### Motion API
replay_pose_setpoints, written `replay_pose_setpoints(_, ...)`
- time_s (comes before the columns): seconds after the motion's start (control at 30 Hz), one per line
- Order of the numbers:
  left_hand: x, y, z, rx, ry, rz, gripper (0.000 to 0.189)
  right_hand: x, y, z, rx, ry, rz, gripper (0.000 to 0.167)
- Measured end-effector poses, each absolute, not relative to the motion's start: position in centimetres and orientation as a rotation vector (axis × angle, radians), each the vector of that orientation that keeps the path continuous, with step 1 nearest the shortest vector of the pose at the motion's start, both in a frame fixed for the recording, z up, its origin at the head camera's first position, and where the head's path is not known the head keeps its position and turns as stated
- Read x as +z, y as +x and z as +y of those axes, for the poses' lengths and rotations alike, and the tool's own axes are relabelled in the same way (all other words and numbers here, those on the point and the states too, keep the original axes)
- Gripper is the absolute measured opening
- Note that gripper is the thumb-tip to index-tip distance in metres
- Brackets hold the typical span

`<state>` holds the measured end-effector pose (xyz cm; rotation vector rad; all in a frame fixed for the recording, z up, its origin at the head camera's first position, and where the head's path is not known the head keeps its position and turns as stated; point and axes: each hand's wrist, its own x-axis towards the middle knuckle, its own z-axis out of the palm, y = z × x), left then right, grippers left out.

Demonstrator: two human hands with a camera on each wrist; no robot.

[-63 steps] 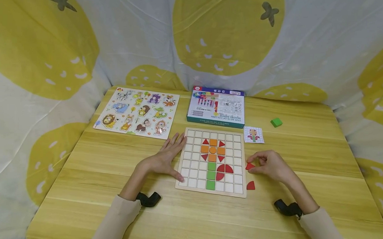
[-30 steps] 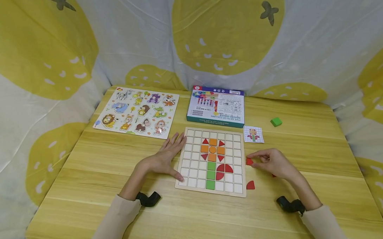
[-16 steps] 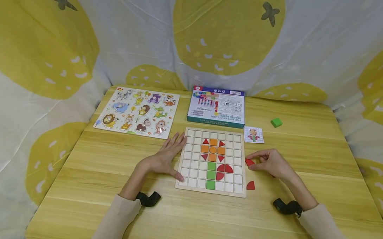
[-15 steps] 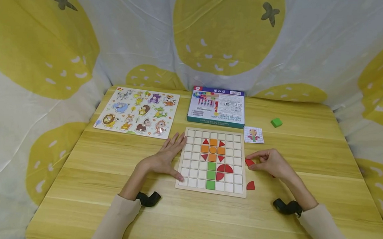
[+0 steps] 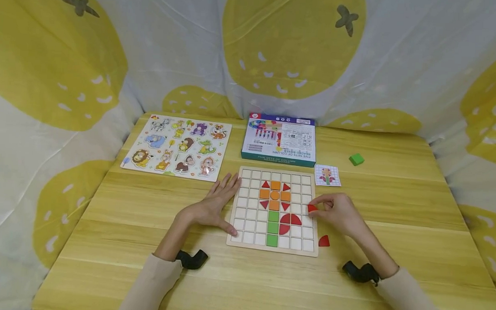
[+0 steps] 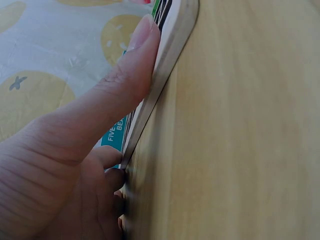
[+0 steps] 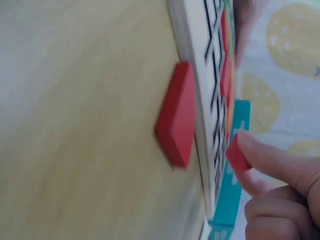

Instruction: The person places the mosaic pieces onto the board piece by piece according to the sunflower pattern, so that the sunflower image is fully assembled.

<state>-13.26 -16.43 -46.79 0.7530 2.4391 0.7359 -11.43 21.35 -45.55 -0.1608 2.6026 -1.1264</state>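
The pale wooden grid board (image 5: 244,251) lies in the middle of the table. On it are orange squares with an orange disc (image 5: 275,195) at their centre, small red triangles, a column of green squares (image 5: 273,228) and red quarter-circles (image 5: 296,219). My left hand (image 5: 208,211) rests spread along the board's left side, its thumb on the lower left corner. Between thumb and forefinger my right hand (image 5: 337,214) pinches a red quarter-circle tile (image 7: 238,153), over the board's right edge. Another red quarter-circle (image 5: 324,241) lies on the table just right of the board.
A small pattern card (image 5: 327,175) lies beyond the board's upper right corner. Behind the board is a flat printed box (image 5: 279,140). An animal puzzle board (image 5: 176,145) sits at the back left, and a green block (image 5: 356,159) at the back right. A patterned cloth (image 5: 186,48) hangs behind.
My right hand has moved left with the red tile, from beside the board to over its right edge, after turning the tile in its fingers. My left hand has stayed in place.
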Motion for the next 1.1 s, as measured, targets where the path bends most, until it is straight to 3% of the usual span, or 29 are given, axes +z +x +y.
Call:
replay_pose_setpoints(0.57, -46.8, -13.3, -16.4, 0.713, 0.749, 2.447, 0.144, -46.2, -10.6, 10.9, -1.317, -0.195, 2.398, 0.020)
replay_pose_setpoints(1.1, -46.9, -13.3, -16.4, 0.714, 0.738, 2.444, 0.145, -46.3, -11.1, 11.5, -1.365, -0.205, 2.313, 0.017)
